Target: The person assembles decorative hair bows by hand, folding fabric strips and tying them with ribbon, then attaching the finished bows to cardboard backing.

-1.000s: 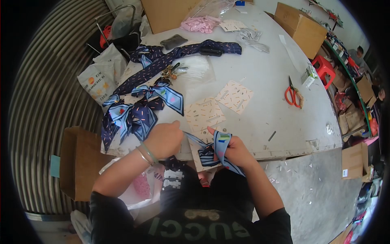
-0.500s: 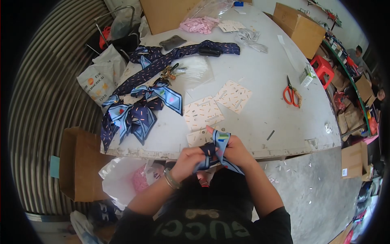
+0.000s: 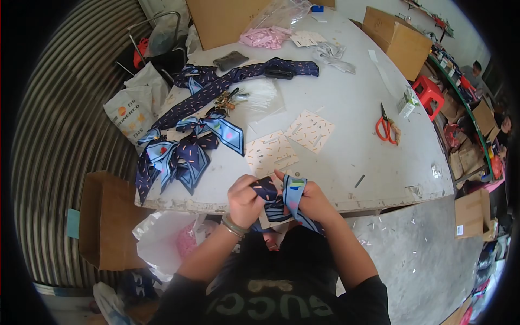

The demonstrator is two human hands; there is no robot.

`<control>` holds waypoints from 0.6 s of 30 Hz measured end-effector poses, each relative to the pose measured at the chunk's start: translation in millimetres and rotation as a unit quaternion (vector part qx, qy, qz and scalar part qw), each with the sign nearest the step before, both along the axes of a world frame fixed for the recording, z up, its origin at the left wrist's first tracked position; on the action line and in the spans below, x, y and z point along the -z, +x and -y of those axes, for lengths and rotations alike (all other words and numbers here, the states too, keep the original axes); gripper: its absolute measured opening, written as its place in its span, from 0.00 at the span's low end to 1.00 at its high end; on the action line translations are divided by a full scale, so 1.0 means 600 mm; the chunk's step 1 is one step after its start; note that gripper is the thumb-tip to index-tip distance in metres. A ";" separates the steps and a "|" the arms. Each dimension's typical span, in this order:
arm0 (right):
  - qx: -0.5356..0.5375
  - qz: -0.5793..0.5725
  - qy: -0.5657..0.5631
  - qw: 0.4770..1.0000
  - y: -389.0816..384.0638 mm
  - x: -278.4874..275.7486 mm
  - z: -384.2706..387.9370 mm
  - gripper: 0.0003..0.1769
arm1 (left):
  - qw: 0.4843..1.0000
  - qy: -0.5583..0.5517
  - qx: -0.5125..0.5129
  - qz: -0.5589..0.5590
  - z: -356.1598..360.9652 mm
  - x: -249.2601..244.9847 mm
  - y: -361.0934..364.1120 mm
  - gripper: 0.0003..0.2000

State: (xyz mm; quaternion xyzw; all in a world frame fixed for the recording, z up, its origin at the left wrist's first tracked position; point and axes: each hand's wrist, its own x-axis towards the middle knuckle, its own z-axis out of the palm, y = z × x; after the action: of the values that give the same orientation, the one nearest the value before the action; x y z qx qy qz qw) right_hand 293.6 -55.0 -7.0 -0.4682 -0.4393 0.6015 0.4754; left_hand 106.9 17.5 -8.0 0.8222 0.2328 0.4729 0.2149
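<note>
Between my hands, at the table's near edge, is a navy and light-blue patterned scarf (image 3: 294, 192), looped and partly folded. My left hand (image 3: 244, 201) pinches its dark part, fingers curled. My right hand (image 3: 315, 201) grips the light-blue band, with an end hanging below it. The fingers hide part of the folds. A pale card shows partly behind the scarf. Just beyond lie two printed cards, one nearer (image 3: 272, 153) and one farther (image 3: 310, 130). Left of them rest tied scarves (image 3: 184, 157) of the same fabric.
Orange-handled scissors (image 3: 386, 130) and a small carton (image 3: 407, 103) lie at the right of the table (image 3: 352, 162). Farther back are a clear plastic packet (image 3: 262, 97), a dark phone-like object (image 3: 279, 71) and pink material (image 3: 265, 37). A person (image 3: 474, 76) sits at far right.
My left hand has risen slightly, lifting the dark part of the scarf into a raised loop. My right hand stays nearly in place on the light-blue band.
</note>
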 end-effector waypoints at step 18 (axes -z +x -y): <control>-0.066 0.032 0.020 0.997 0.019 0.018 0.012 0.16 | 0.710 -0.626 0.314 -0.077 -0.029 -0.012 0.018 0.08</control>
State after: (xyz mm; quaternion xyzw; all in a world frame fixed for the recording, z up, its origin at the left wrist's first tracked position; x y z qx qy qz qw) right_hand 304.9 -61.9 -18.1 -0.4471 -0.4965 0.6074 0.4297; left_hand 117.7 35.1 -0.8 0.5584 0.2196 0.0590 0.7978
